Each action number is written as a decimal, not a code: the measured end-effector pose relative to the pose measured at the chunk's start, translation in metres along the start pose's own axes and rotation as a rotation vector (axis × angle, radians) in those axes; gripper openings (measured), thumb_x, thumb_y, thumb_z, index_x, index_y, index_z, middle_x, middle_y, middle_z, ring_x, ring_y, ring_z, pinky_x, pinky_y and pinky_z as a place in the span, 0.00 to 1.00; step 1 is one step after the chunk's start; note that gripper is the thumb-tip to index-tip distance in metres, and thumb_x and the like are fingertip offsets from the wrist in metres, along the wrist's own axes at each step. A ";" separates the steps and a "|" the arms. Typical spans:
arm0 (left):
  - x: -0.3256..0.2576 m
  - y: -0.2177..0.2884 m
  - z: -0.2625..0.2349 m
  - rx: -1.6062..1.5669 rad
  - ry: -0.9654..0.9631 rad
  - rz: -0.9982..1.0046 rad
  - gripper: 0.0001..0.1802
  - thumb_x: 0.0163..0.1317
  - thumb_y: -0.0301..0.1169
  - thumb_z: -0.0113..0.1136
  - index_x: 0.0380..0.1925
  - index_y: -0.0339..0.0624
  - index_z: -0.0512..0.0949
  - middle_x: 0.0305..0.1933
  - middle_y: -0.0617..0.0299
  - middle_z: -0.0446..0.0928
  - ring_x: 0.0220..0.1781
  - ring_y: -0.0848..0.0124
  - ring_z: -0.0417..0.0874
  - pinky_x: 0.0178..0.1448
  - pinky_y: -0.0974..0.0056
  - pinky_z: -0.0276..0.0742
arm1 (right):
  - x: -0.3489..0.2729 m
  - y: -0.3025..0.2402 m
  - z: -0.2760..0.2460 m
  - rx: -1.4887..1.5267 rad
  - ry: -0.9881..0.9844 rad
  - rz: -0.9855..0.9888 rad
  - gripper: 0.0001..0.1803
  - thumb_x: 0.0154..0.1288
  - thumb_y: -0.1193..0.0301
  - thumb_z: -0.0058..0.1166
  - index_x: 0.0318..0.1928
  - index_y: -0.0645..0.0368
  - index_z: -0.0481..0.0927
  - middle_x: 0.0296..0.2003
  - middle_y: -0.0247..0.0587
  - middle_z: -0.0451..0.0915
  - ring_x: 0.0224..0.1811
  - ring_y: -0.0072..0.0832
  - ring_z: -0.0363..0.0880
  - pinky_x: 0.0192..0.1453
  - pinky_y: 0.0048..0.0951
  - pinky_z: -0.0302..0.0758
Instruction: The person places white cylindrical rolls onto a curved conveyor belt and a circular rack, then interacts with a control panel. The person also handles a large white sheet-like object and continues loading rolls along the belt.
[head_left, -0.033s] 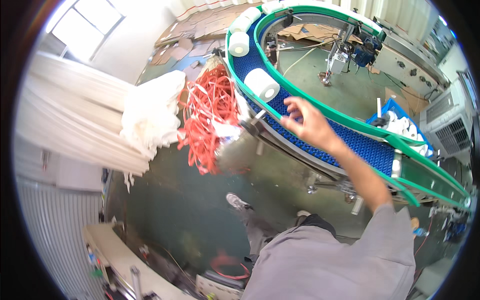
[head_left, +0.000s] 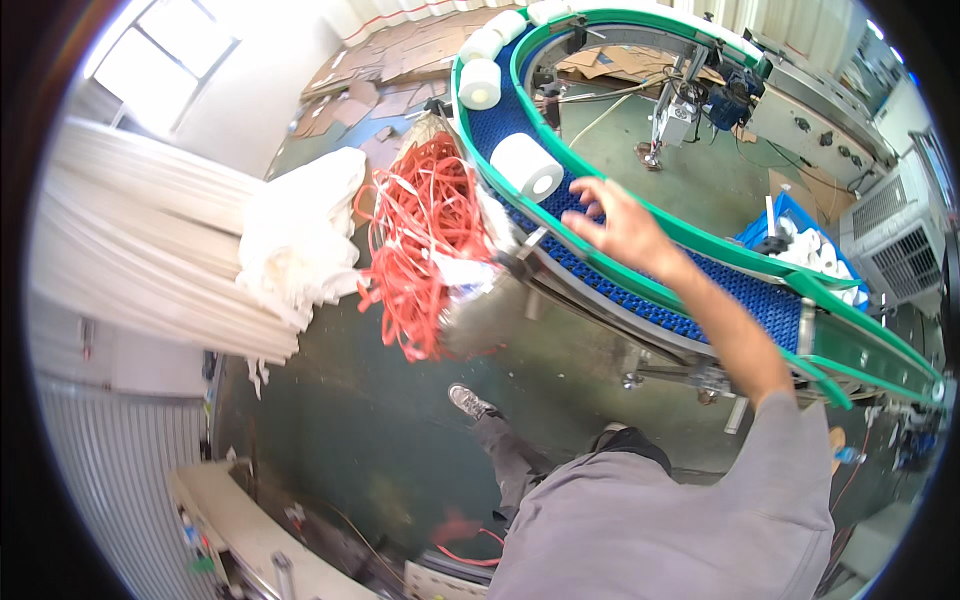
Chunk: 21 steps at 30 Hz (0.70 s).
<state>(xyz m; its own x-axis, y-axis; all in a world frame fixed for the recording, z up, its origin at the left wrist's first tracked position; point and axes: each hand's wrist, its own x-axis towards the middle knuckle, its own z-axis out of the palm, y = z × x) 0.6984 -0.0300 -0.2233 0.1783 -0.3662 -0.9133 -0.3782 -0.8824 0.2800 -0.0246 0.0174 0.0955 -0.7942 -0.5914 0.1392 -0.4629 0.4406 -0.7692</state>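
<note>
Over the curved blue conveyor belt, the person's right hand hangs open, fingers loosely bent and thumb apart, gripping nothing; the left hand is out of sight, so I cannot tell what it does. Just beyond those fingertips a white roll lies on its side on the belt, its cored end facing the hand, a small gap seemingly left between them. Little has changed in the last instant: the fingers look slightly nearer the roll than before, which I take to mean that it is within easy reach but not yet held. Farther up the bend, more white rolls sit between the green rails. Outside the curve, red strapping spills in a tangled heap, with white cloth bunched beyond it.
</note>
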 end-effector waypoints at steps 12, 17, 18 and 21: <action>0.146 0.899 0.036 0.276 -0.174 1.003 0.16 0.72 0.45 0.52 0.31 0.46 0.73 0.20 0.63 0.75 0.16 0.74 0.71 0.18 0.67 0.66 | 0.387 0.075 0.213 -0.219 0.426 0.364 0.42 0.64 0.40 0.57 0.70 0.50 0.69 0.58 0.64 0.74 0.61 0.56 0.74 0.65 0.45 0.71; 0.101 1.137 0.180 0.557 -0.380 1.228 0.20 0.76 0.45 0.53 0.56 0.42 0.75 0.44 0.57 0.83 0.45 0.69 0.84 0.48 0.65 0.77 | 0.477 0.094 0.225 -0.006 0.563 0.574 0.45 0.64 0.41 0.59 0.68 0.65 0.68 0.55 0.60 0.80 0.56 0.50 0.80 0.61 0.40 0.75; 0.113 1.167 0.199 0.586 -0.445 1.225 0.19 0.76 0.44 0.53 0.55 0.42 0.76 0.42 0.57 0.84 0.44 0.70 0.85 0.46 0.66 0.77 | 0.490 0.112 0.225 0.103 0.586 0.618 0.47 0.64 0.40 0.58 0.67 0.69 0.68 0.53 0.59 0.82 0.55 0.46 0.82 0.61 0.37 0.76; 0.191 1.202 0.186 0.653 -0.524 1.060 0.15 0.75 0.41 0.55 0.44 0.39 0.78 0.32 0.61 0.81 0.35 0.73 0.82 0.39 0.69 0.75 | 0.519 0.110 0.250 0.089 0.612 0.741 0.45 0.67 0.40 0.55 0.66 0.69 0.69 0.49 0.53 0.84 0.52 0.38 0.83 0.58 0.35 0.76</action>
<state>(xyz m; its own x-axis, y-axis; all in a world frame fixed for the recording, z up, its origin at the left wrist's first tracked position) 0.1085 -1.1055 -0.1158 -0.7762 -0.4935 -0.3923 -0.5020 0.1074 0.8582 -0.3895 -0.4097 -0.0723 -0.9522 0.2816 -0.1187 0.2496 0.4925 -0.8337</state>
